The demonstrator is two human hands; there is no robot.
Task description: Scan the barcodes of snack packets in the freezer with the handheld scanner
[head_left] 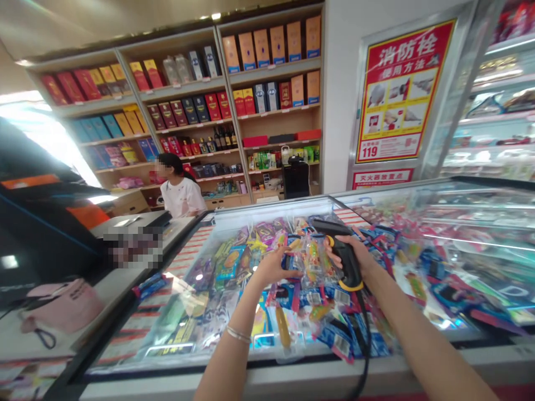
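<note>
Chest freezer [267, 379] under your hands, packaged snacks [225, 267] heaped behind its glass. Wall shelves of boxed goods [267, 89] well ahead. Right hand [359, 253] closed around a black handheld barcode scanner [346, 264], yellow trim at the grip, its cord [366, 345] dropping over the freezer's front edge. Left hand [273, 267] gripping a clear snack packet [312, 264], just beside the scanner.

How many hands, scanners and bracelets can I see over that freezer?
Hands: 2 (left hand, right hand)
Scanners: 1
Bracelets: 1
Total: 4
</note>
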